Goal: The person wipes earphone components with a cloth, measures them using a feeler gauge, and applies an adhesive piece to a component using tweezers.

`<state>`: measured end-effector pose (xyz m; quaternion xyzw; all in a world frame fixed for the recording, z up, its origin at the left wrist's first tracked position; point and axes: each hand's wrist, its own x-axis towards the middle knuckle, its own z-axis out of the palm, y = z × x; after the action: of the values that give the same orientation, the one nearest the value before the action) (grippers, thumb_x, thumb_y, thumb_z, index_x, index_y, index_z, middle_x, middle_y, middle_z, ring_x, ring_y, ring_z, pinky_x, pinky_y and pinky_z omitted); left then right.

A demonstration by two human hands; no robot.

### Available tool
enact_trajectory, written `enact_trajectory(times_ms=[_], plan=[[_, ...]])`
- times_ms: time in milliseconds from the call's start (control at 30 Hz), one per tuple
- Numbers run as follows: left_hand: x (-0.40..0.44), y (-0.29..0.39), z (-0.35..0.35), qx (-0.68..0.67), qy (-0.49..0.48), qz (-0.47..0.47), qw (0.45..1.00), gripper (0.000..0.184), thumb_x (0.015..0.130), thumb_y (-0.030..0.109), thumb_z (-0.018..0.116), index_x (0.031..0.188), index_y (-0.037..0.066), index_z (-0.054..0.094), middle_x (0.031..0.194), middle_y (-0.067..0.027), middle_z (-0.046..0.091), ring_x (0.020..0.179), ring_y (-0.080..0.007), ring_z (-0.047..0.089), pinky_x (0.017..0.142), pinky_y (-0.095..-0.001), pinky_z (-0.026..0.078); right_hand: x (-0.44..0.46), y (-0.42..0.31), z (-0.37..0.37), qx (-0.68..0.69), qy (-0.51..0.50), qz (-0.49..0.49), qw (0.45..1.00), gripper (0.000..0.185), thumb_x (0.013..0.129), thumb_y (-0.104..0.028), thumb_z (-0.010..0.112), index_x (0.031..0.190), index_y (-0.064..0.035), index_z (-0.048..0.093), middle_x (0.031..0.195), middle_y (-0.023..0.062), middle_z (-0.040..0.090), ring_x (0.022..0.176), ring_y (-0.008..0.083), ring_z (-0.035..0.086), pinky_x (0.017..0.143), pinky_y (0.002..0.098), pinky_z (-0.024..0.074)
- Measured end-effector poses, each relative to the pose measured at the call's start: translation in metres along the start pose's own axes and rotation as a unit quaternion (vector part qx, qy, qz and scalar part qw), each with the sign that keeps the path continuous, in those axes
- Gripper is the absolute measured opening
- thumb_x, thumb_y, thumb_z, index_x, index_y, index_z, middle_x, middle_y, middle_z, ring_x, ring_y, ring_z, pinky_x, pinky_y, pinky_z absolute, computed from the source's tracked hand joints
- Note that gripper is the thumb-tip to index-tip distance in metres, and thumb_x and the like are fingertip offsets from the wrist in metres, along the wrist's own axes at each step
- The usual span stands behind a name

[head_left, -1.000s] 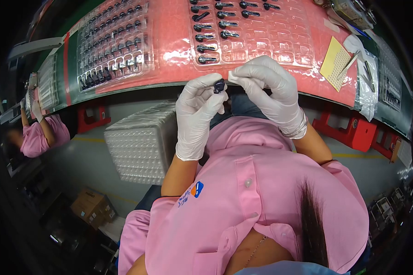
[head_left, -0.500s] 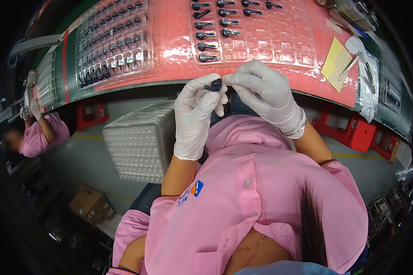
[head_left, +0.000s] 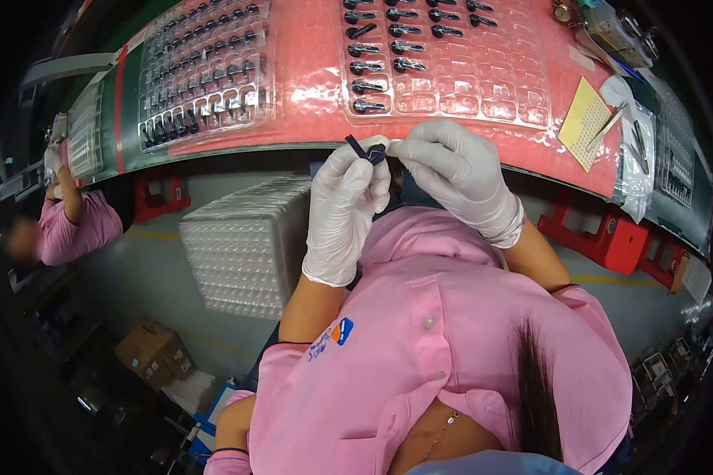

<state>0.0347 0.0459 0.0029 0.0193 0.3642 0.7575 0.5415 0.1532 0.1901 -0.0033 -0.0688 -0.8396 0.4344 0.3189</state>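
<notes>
My left hand [head_left: 345,202], in a white glove, pinches a small black earbud-like piece [head_left: 375,154] between thumb and fingers, its dark stem pointing up and left. Close beside it on the right, my gloved right hand [head_left: 459,178] has thumb and forefinger pressed together at the piece's edge; whatever is between those fingertips is too small to make out. Both hands are just in front of the table edge. Beyond them lies a clear plastic tray [head_left: 471,107] with similar black pieces in its left and upper pockets.
Another filled clear tray [head_left: 206,119] lies at the left on the pink mat [head_left: 309,87]. At the right are a yellow dotted sheet [head_left: 582,119] and tweezers [head_left: 604,129]. Stacked trays [head_left: 238,253] stand below the table. A co-worker [head_left: 83,226] sits at far left.
The black piece has turned in my left fingers, so its stem now points up and left. My right fingers have come up to it. The table view has shifted slightly.
</notes>
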Motion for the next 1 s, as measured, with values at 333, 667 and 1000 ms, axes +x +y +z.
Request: enact_trajectory(times_ms=[333,667,1000], plan=[[-0.003,-0.008,-0.004,0.095,-0.005,0.033,0.995,0.027,0.094,0.016,0.062,0.117,0.002,0.062,0.095,-0.0056,0.065,0.078,-0.0088,0.058,0.064,-0.0205,0.046,0.000,-0.008,-0.003,0.083,-0.010,0.062,0.995,0.032,0.081,0.002,0.070,0.112,-0.0034,0.066,0.087,0.0044,0.060,0.071,0.0111,0.056,0.061,0.0240,0.0440],[-0.002,-0.005,0.001,0.311,-0.026,0.180,0.933,0.041,0.087,0.008,0.070,0.125,0.002,0.057,0.114,-0.0109,0.063,0.093,-0.0123,0.060,0.065,-0.0230,0.052,-0.003,-0.009,-0.011,0.222,-0.077,0.226,0.945,0.026,0.083,-0.002,0.070,0.109,-0.0029,0.067,0.087,0.0032,0.060,0.075,0.0101,0.056,0.064,0.0244,0.0441],[-0.005,-0.001,0.005,0.273,0.014,0.099,0.957,0.042,0.086,0.006,0.071,0.125,0.000,0.058,0.110,-0.0066,0.063,0.089,-0.0122,0.063,0.068,-0.0223,0.053,-0.001,-0.017,-0.011,0.233,0.066,0.198,0.950,0.021,0.085,0.001,0.067,0.106,-0.0017,0.068,0.092,0.0049,0.063,0.081,0.0106,0.061,0.070,0.0237,0.0483]])
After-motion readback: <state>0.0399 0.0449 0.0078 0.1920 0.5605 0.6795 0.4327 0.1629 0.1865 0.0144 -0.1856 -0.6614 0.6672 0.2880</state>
